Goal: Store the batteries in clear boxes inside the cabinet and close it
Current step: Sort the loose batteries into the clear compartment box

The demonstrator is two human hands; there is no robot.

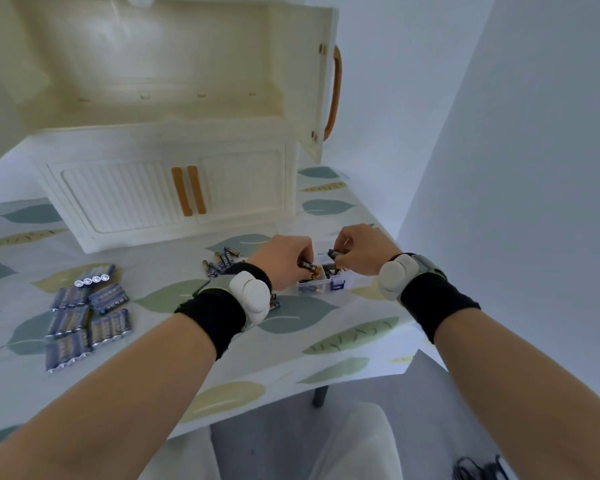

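Observation:
A small clear box (321, 285) with a blue latch sits on the leaf-patterned table (291, 341), holding several batteries. My left hand (284, 259) grips a black-and-gold battery (309, 266) right over the box. Just to its right, my right hand (362, 249) pinches another dark battery (335, 253) above the box. Loose batteries (222, 259) lie behind my left wrist. Several shrink-wrapped blue battery packs (87, 313) lie at the left. The cream cabinet (174, 188) stands behind, its upper compartment (160, 64) open and its door (326, 84) swung out to the right.
The cabinet's lower doors with orange handles (189, 190) are shut. The table edge runs close to the box on the right, with a white wall (499, 168) beyond. A chair seat (354, 441) and floor lie below the near edge.

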